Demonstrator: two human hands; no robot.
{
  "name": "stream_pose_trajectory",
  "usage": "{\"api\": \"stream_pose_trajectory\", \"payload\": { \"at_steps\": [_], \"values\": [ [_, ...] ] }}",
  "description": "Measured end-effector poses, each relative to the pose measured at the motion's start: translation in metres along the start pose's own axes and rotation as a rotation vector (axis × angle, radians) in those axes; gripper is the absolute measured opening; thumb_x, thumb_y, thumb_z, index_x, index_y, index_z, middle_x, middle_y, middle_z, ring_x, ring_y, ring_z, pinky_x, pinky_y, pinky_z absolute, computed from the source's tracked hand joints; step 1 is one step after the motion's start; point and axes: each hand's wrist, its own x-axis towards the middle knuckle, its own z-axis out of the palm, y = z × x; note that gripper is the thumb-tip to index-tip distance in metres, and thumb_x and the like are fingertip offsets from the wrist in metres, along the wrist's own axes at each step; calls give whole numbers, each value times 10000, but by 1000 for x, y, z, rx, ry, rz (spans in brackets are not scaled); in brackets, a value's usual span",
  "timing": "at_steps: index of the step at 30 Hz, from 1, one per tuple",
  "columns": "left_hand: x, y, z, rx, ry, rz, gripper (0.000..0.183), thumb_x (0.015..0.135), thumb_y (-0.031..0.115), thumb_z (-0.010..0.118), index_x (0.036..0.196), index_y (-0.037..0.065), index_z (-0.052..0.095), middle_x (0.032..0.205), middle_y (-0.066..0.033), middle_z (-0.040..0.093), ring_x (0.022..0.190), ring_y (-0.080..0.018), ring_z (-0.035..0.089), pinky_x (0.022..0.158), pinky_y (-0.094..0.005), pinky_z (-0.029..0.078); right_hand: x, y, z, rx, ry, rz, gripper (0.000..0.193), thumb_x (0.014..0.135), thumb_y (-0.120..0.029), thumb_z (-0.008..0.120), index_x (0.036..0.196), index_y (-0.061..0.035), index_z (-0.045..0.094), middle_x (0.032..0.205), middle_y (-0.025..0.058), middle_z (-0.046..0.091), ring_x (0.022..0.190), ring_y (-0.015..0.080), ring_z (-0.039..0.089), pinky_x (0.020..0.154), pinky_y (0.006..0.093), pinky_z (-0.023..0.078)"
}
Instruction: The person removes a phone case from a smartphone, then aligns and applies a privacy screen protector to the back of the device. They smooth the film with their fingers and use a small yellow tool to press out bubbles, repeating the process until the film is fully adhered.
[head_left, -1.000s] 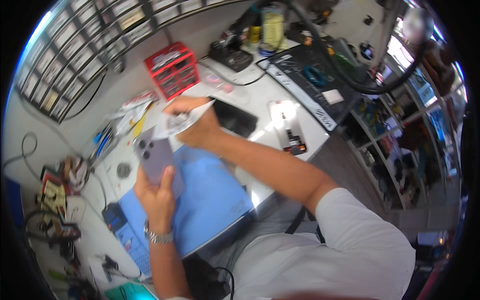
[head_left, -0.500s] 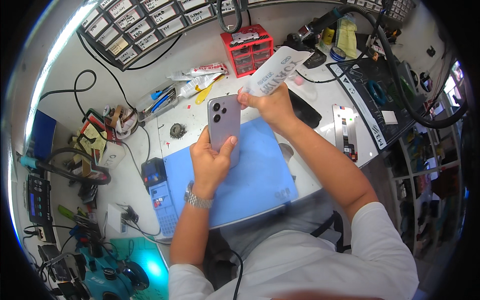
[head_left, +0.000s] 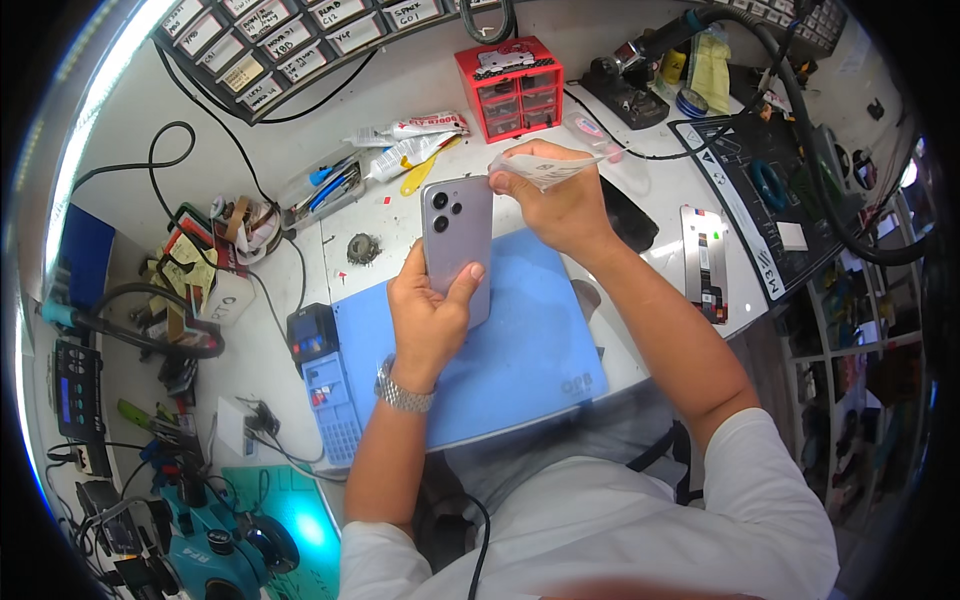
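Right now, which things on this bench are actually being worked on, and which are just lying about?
In hand: grey phone in the left hand; clear film pinched by the right hand.

Lying about: red drawer box, glue tubes, blue mat, loose screen.

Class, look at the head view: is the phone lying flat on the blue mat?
No, the left hand holds the phone up above the blue mat, its back with the camera lenses facing the viewer.
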Motion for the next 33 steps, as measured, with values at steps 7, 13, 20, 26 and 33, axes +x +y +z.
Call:
{"api": "stream_pose_trajectory", "payload": {
  "at_steps": [7, 13, 20, 26, 33],
  "values": [
    [-1, 1, 0, 41, -18, -1, 365, 914, 20, 760, 1256, -44, 649, 1028, -86, 756, 902, -98, 676, 800, -265, 550, -3, -1, 2, 163, 26, 127, 167, 850, 18, 772, 1009, 63, 746, 908, 140, 780, 811, 191, 758, 751, 319, 608],
    [0, 0, 2, 21, -1, 53, 337, 914, 9, 753, 1230, -56, 654, 986, -95, 768, 853, -95, 681, 752, -261, 557, -3, -5, 2, 206, 25, 218, 168, 841, 3, 775, 990, 71, 742, 891, 149, 773, 789, 200, 753, 739, 328, 612],
    [-1, -1, 1, 53, -20, 57, 336, 916, 12, 755, 1229, -52, 653, 990, -104, 772, 863, -103, 695, 751, -266, 561, -1, -8, -4, 262, -29, 290, 174, 820, -5, 780, 973, 61, 726, 878, 133, 752, 755, 189, 723, 742, 334, 594],
    [0, 0, 1, 70, -23, 55, 351, 915, 5, 749, 1247, -48, 646, 1000, -107, 770, 875, -112, 701, 772, -273, 564, 1, -7, -6, 259, -43, 303, 208, 811, -51, 797, 962, 78, 736, 867, 153, 761, 764, 200, 740, 727, 335, 613],
    [0, 0, 2, -34, 26, 25, 387, 917, -10, 735, 1287, -44, 625, 1060, -91, 740, 932, -121, 681, 832, -269, 552, 3, -7, -6, 21, -46, 221, 255, 828, -50, 799, 1043, 80, 758, 934, 163, 788, 816, 195, 754, 755, 321, 590]
  ]
}}
